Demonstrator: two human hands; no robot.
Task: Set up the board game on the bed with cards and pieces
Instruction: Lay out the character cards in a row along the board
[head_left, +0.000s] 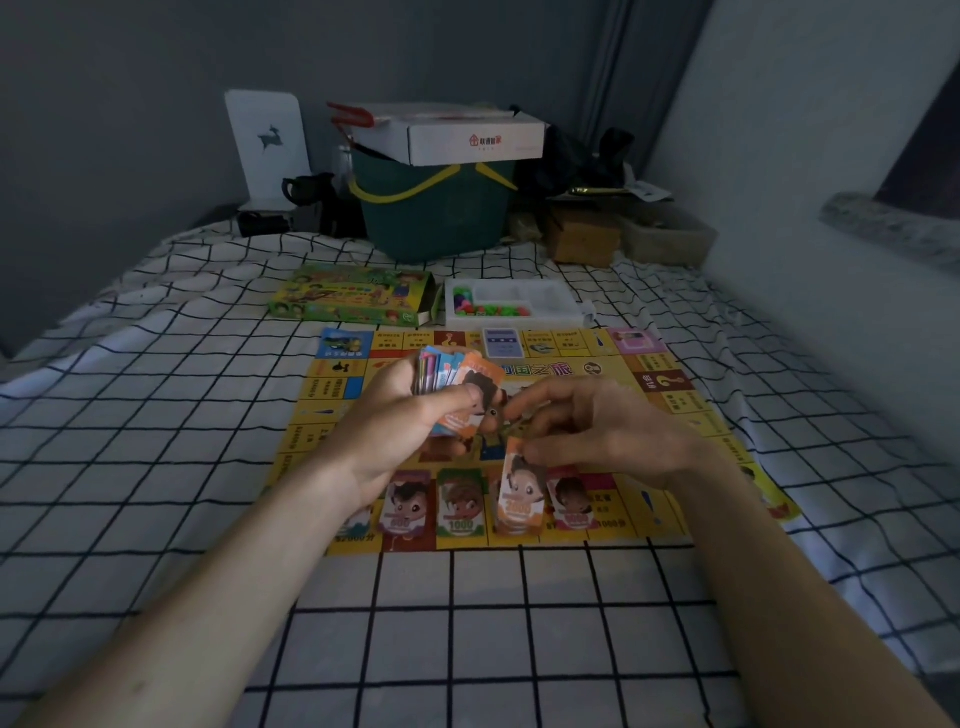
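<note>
1. Nearest us, a row of money notes lies along the near edge of the game board, which is spread flat on the bed. The bedding is soft, so if we lean or shift our weight we could tilt the board and slide the sorted notes out of order.
2. Our right hand pinches one orange note just above that row. If we let it go from this height, it may land askew or overlap a neighbouring note.
3. Our left hand grips a fanned stack of notes, thumb pressed across the top. A loose thumb could let the fan spill over the middle of the board.
4. Farther off, a blue card deck sits on the far edge of the board; a careless reach could knock it askew.
5. Beyond the board, the white tray holding coloured pieces rests beside the open game box; a jolt to the mattress might scatter those pieces.
</note>
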